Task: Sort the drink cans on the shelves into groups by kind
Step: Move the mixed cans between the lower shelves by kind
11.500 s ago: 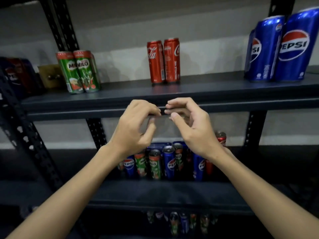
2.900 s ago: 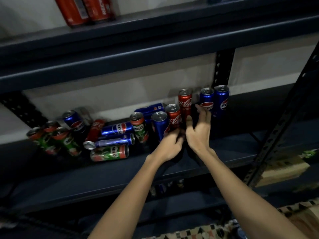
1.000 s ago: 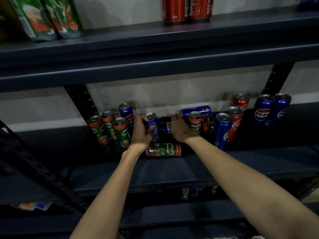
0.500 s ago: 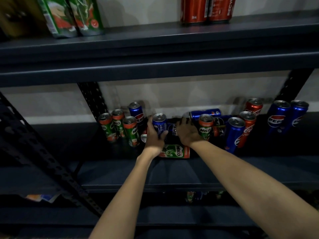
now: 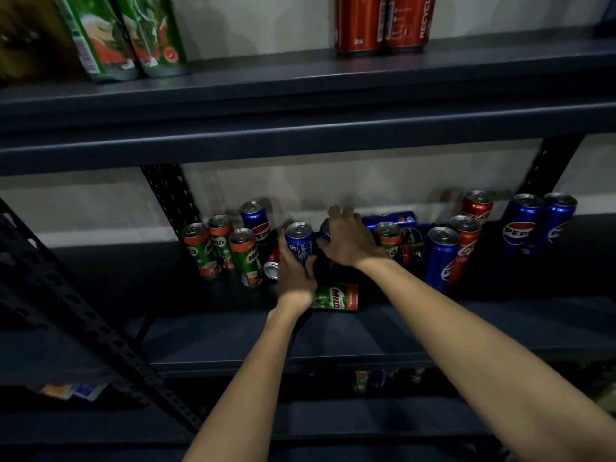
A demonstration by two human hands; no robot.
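Observation:
On the middle shelf (image 5: 233, 338) my left hand (image 5: 295, 278) grips an upright blue Pepsi can (image 5: 300, 241). My right hand (image 5: 348, 243) closes over the top of a second blue can (image 5: 326, 230) just to its right, mostly hidden by the fingers. Three green Milo cans (image 5: 226, 248) stand at the left with a Pepsi can (image 5: 256, 221) behind them. One Milo can (image 5: 336, 296) lies on its side in front of my hands. A mixed cluster of Milo, Pepsi and Coca-Cola cans (image 5: 443, 251) stands to the right, and two Pepsi cans (image 5: 536, 225) stand apart at the far right.
The upper shelf (image 5: 300, 91) carries two Milo cans (image 5: 126, 35) at the left and two Coca-Cola cans (image 5: 380, 21) in the middle. Perforated black uprights (image 5: 166, 195) frame the rack. A red can (image 5: 272, 263) lies on its side beside my left hand. More cans (image 5: 370, 378) show on the shelf below.
My left hand keeps its hold on the upright Pepsi can. My right hand has lifted from the lying cans onto the top of the blue can beside it.

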